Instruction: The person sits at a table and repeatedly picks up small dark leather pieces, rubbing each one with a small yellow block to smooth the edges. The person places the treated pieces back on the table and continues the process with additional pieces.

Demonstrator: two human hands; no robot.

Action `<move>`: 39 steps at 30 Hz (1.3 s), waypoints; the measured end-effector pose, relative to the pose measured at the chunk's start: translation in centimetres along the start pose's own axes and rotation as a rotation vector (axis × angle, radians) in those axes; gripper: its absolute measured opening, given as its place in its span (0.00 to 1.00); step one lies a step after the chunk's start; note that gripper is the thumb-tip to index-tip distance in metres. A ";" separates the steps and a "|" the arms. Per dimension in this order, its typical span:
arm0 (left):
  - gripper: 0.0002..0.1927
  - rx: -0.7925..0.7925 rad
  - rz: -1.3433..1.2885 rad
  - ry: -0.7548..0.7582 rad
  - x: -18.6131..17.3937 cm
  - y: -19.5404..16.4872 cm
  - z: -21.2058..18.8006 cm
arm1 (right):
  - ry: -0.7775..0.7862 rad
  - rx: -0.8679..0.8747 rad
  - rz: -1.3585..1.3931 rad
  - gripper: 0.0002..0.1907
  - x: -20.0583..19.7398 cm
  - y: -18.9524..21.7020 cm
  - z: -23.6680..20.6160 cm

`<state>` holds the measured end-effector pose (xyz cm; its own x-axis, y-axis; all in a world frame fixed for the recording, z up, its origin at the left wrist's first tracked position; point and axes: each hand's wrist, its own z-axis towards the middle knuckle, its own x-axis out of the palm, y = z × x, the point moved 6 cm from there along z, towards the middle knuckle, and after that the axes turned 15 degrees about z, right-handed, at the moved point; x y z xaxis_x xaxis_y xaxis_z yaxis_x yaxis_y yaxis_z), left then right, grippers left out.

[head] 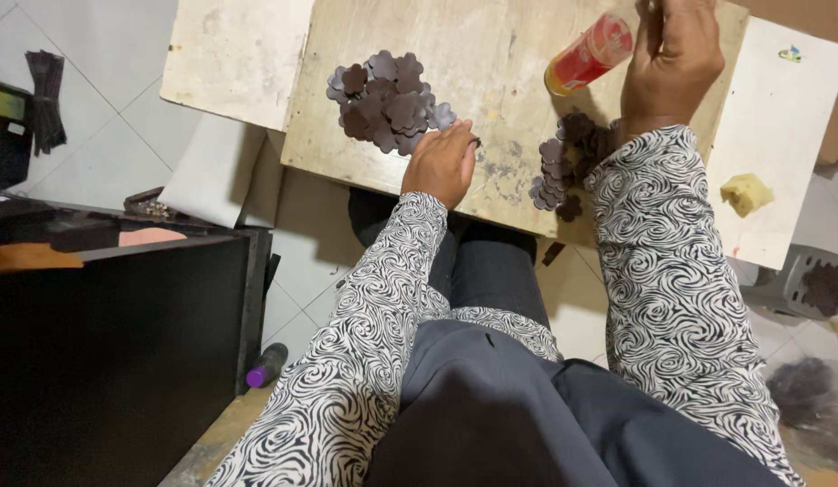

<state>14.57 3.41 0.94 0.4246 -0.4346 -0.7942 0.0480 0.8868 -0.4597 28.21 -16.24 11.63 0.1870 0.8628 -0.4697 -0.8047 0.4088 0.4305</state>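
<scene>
Our left hand (443,162) pinches one small dark piece at frame centre beside the flower-cutout pile (387,101), right hand (673,63) gripping the red bottle (589,56) tilted over the tabletop (491,81), ready to hand.

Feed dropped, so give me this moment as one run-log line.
left hand: on wooden board, beside pile of dark flower-shaped cutouts | right hand: by red bottle | second cutout pile: under right wrist

Right hand's (673,63) fingertips beyond the top edge; small dark piece (474,142) under left hand (442,164) unclear.
</scene>
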 end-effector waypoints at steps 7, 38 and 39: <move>0.13 0.000 -0.003 0.000 -0.3 -0.2 0.1 | 0.090 -0.087 -0.103 0.12 0.0 1.2 -0.4; 0.08 0.091 0.085 -0.033 -0.5 -0.7 -0.4 | -0.260 1.729 1.478 0.18 3.4 12.2 -26.9; 0.08 0.095 0.081 -0.043 -1.0 -0.9 -0.3 | -0.231 1.707 1.483 0.18 3.6 12.4 -26.5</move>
<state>13.80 3.02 2.06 0.4685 -0.3556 -0.8087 0.0965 0.9305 -0.3533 3.97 -15.96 -5.09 0.2511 0.6590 0.7090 0.6506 -0.6573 0.3805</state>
